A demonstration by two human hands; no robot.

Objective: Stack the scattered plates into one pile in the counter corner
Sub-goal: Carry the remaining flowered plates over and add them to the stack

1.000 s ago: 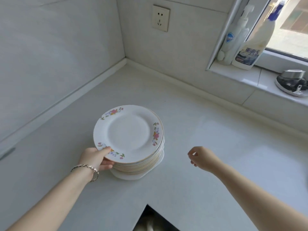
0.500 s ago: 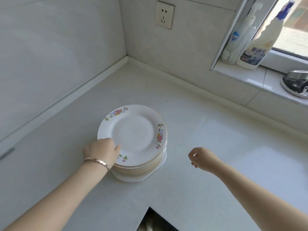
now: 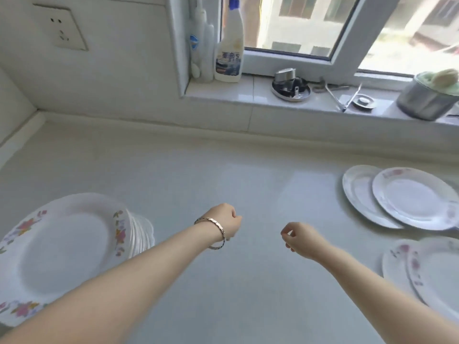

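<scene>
A pile of white plates with flower rims [image 3: 64,252] stands at the lower left of the counter. My left hand [image 3: 227,220], with a bracelet on its wrist, hovers over bare counter to the right of the pile, its fingers curled and holding nothing. My right hand [image 3: 301,238] hangs beside it, loosely curled and empty too. Two overlapping plates [image 3: 412,198] lie at the right near the back wall. Two more overlapping plates [image 3: 432,271] lie at the lower right, partly cut off by the frame.
The window sill at the back carries a pump bottle [image 3: 201,45], a spray bottle [image 3: 229,53], a metal lid [image 3: 290,89], tongs [image 3: 345,95] and a steel pot [image 3: 427,98]. A wall socket [image 3: 60,29] sits at the upper left. The counter corner [image 3: 37,115] is far left.
My left hand has let go of the pile and moved right over the counter. The view has swung right, so the scattered plates at the right have come into sight.
</scene>
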